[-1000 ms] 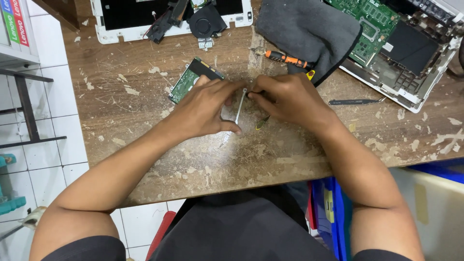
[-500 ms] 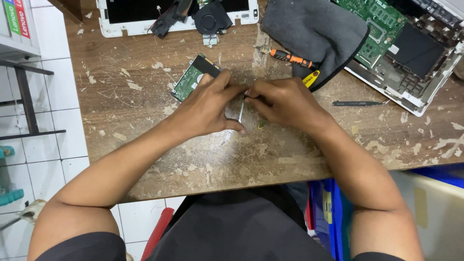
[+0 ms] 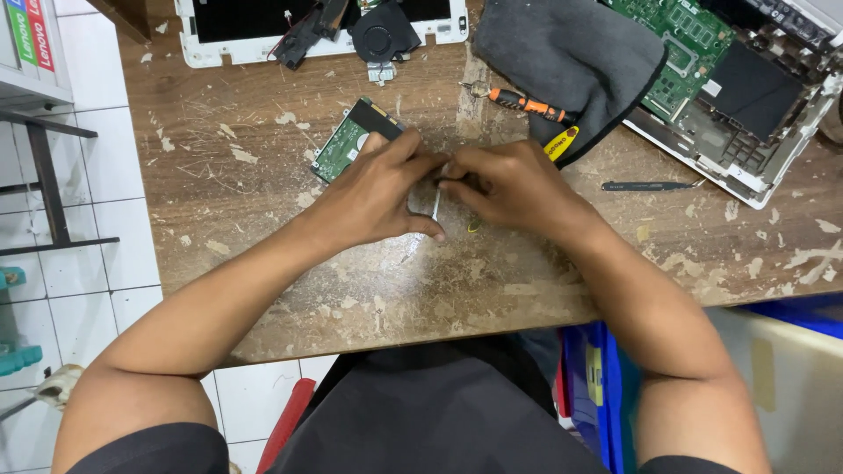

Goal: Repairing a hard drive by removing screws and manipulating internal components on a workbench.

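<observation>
While both hands meet at the middle of the worn wooden surface (image 3: pixel 263 263), the work shown is the handling of a thin silvery metal strip (image 3: pixel 436 204), which stands between the fingertips just above the boards. The left hand (image 3: pixel 382 197) is curled narrow, thumb and forefinger pinching the strip from the side; the right hand (image 3: pixel 509 186) is likewise closed down, its fingertips meeting the strip's upper end. What exactly the right fingers do at that end is hidden by the knuckles.

Stage of work, as judged from the layout: dismantling appears well advanced. A bare hard drive (image 3: pixel 351 140), green board upward, lies free just beyond the left hand, partly under its fingers. A white laptop shell (image 3: pixel 211 48) at the far edge lies opened, with a black fan (image 3: pixel 382 33) resting on it. A second opened chassis (image 3: pixel 746 96) at the far right shows its green circuit board (image 3: pixel 676 35). The strip itself seems still in hand, neither set down nor fitted to anything.

Tools lie idle: an orange-handled screwdriver (image 3: pixel 527 104) beside a grey cloth (image 3: pixel 571 53), and a dark slim pry tool (image 3: pixel 645 185) near the right chassis.

Containers: a blue bin (image 3: pixel 606 386) stands below the surface edge by the right forearm; its contents cannot be made out.
</observation>
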